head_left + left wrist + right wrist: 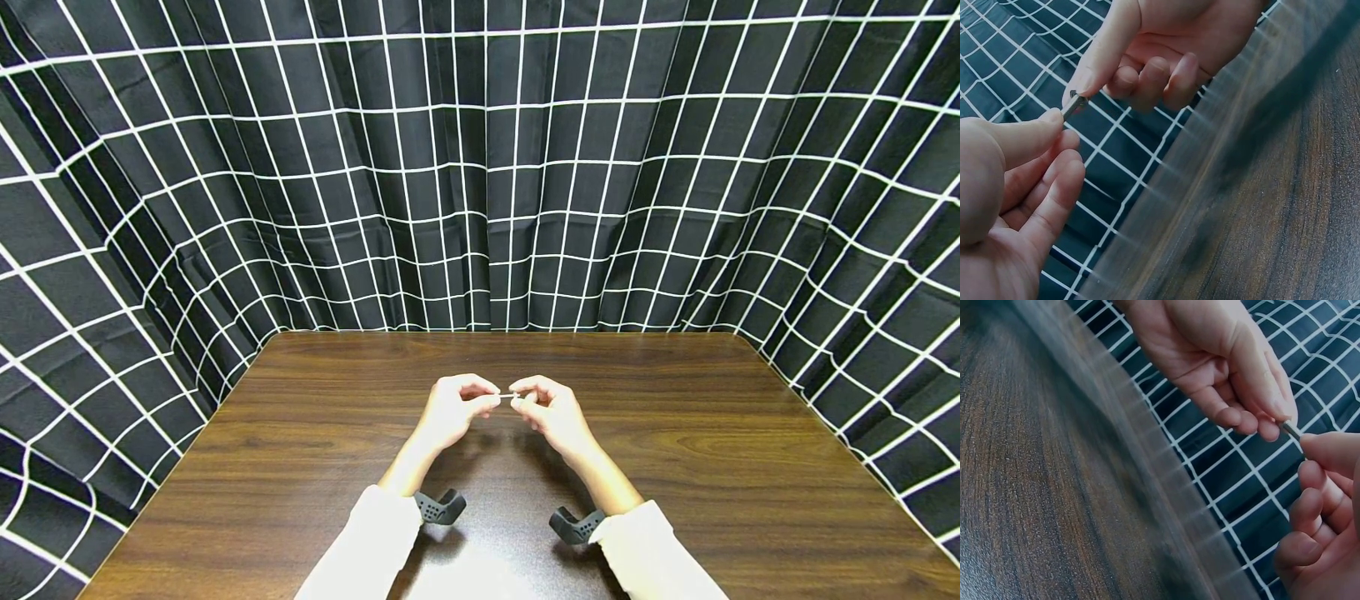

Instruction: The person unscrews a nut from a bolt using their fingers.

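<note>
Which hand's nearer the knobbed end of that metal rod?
Right. The right hand is right at the knobbed end, touching it; the left hand pinches the metal rod farther along, toward its other end.

A brown wood-grain table (495, 475) — its far corners rounded — bears soft shadows (444, 543) and white glare (487, 581).

this looks like a curtained-off test booth, perhaps in a lab. black white-gridded drapes (502, 187) line three sides of a wood-grain bench (697, 433). two dark wrist-worn devices (441, 508) show above it.
</note>
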Action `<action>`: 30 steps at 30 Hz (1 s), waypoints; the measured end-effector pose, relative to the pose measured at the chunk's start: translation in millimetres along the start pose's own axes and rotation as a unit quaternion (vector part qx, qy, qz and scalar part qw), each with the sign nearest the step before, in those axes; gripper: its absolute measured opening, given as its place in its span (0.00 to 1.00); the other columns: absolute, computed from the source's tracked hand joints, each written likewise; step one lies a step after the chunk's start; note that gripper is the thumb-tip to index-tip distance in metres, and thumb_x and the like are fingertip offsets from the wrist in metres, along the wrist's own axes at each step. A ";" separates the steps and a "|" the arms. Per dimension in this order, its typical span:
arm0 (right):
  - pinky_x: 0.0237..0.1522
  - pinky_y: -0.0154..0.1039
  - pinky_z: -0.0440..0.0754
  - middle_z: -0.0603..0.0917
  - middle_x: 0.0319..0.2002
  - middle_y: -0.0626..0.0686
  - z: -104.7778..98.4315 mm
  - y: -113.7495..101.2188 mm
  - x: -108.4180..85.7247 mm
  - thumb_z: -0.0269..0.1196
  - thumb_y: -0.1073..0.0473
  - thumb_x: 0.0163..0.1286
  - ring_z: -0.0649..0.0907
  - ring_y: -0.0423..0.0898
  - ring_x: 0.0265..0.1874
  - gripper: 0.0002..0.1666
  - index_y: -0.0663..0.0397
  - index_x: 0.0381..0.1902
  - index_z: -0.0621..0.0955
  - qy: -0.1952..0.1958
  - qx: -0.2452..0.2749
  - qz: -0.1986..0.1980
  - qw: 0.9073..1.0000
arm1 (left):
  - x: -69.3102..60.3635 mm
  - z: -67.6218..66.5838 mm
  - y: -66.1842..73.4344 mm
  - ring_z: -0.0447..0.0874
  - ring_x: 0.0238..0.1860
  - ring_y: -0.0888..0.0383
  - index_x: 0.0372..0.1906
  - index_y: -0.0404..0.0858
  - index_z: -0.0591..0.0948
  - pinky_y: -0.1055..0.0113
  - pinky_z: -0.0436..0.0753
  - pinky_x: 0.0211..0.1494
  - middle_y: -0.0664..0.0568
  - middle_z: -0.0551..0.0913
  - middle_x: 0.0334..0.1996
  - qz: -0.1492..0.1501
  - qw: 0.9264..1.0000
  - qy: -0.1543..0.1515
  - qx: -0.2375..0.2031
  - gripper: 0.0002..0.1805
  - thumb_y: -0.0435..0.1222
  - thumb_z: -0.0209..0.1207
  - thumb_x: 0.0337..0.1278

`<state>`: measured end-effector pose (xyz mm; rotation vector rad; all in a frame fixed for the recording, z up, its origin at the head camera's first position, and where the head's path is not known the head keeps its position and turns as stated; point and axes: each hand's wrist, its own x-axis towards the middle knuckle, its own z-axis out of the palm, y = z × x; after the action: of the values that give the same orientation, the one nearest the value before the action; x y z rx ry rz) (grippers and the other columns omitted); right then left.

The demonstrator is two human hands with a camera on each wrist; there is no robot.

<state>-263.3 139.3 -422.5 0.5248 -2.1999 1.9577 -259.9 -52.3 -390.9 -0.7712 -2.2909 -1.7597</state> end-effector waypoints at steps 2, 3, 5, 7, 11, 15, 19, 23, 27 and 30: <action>0.16 0.29 0.64 0.73 0.18 0.47 0.2 -5.7 -1.0 0.64 0.73 0.60 0.70 0.37 0.15 0.14 0.70 0.45 0.80 -0.004 0.007 0.006 1.000 | 0.0 -0.2 -0.4 0.83 0.28 0.34 0.36 0.24 0.82 0.53 0.84 0.33 0.37 0.86 0.30 -0.001 1.000 -0.001 -0.002 0.05 0.24 0.64 0.54; 0.16 0.29 0.64 0.73 0.18 0.47 0.7 -10.9 -2.4 0.64 0.74 0.60 0.70 0.37 0.15 0.14 0.71 0.45 0.79 -0.005 0.010 0.009 1.000 | 0.0 -0.2 -0.4 0.83 0.28 0.34 0.36 0.24 0.83 0.54 0.84 0.33 0.37 0.86 0.30 -0.001 1.000 -0.002 -0.002 0.05 0.24 0.64 0.54; 0.17 0.28 0.65 0.73 0.19 0.47 1.5 -19.4 -4.5 0.63 0.75 0.60 0.69 0.37 0.15 0.14 0.73 0.46 0.79 -0.008 0.009 0.014 1.000 | -0.1 -0.2 0.0 0.83 0.28 0.34 0.36 0.24 0.83 0.52 0.84 0.33 0.37 0.86 0.30 -0.003 1.000 -0.002 -0.004 0.05 0.24 0.64 0.54; 0.17 0.28 0.65 0.72 0.19 0.48 1.3 -20.2 -4.1 0.62 0.77 0.60 0.69 0.38 0.15 0.15 0.74 0.46 0.78 -0.011 0.010 0.018 1.000 | -0.4 -0.2 0.4 0.83 0.28 0.34 0.36 0.24 0.83 0.49 0.83 0.34 0.37 0.86 0.30 -0.005 1.000 -0.002 -0.005 0.05 0.24 0.64 0.54; 0.16 0.28 0.64 0.72 0.18 0.47 -0.5 -6.7 -0.6 0.63 0.76 0.59 0.68 0.37 0.14 0.18 0.72 0.49 0.78 -0.013 0.003 0.012 1.000 | -0.3 0.0 0.4 0.83 0.28 0.35 0.36 0.25 0.83 0.51 0.84 0.33 0.38 0.86 0.30 -0.006 1.000 -0.001 0.001 0.05 0.24 0.64 0.54; 0.16 0.28 0.63 0.72 0.17 0.46 -0.2 0.7 0.6 0.65 0.73 0.60 0.68 0.37 0.14 0.19 0.70 0.50 0.78 -0.005 0.002 0.015 1.000 | -0.4 0.5 -0.2 0.84 0.28 0.37 0.36 0.26 0.83 0.52 0.84 0.33 0.39 0.86 0.30 -0.003 1.000 -0.003 0.006 0.05 0.25 0.64 0.54; 0.17 0.29 0.66 0.73 0.16 0.47 2.2 1.3 0.9 0.66 0.66 0.63 0.70 0.38 0.14 0.13 0.67 0.44 0.80 0.016 -0.021 0.030 0.999 | -0.7 1.0 0.3 0.84 0.27 0.38 0.36 0.26 0.83 0.57 0.84 0.32 0.39 0.86 0.30 0.000 1.000 -0.008 0.008 0.05 0.25 0.64 0.54; 0.17 0.30 0.67 0.73 0.15 0.49 4.1 -0.4 0.7 0.63 0.59 0.68 0.70 0.39 0.13 0.10 0.63 0.32 0.81 0.035 -0.058 0.048 0.997 | -1.0 1.5 0.9 0.84 0.27 0.39 0.36 0.26 0.83 0.66 0.81 0.29 0.40 0.86 0.29 -0.002 1.000 -0.008 0.014 0.05 0.25 0.64 0.54; 0.17 0.31 0.66 0.72 0.13 0.49 4.5 -1.0 0.3 0.59 0.56 0.71 0.69 0.40 0.12 0.18 0.65 0.27 0.80 0.038 -0.088 0.052 0.994 | -1.5 2.1 1.3 0.84 0.27 0.37 0.37 0.25 0.83 0.52 0.83 0.32 0.39 0.86 0.29 -0.002 1.000 -0.011 0.011 0.06 0.25 0.64 0.55; 0.17 0.31 0.67 0.72 0.12 0.48 4.5 -0.4 0.4 0.59 0.55 0.72 0.69 0.39 0.12 0.20 0.67 0.26 0.80 0.034 -0.100 0.048 0.993 | -1.6 2.1 1.6 0.84 0.28 0.37 0.37 0.24 0.82 0.42 0.81 0.34 0.38 0.86 0.30 -0.003 1.000 -0.014 0.006 0.06 0.25 0.64 0.55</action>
<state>-263.0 134.7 -422.6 0.3230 -2.3830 1.7430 -257.4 -50.5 -390.9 -0.7936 -2.3226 -1.7467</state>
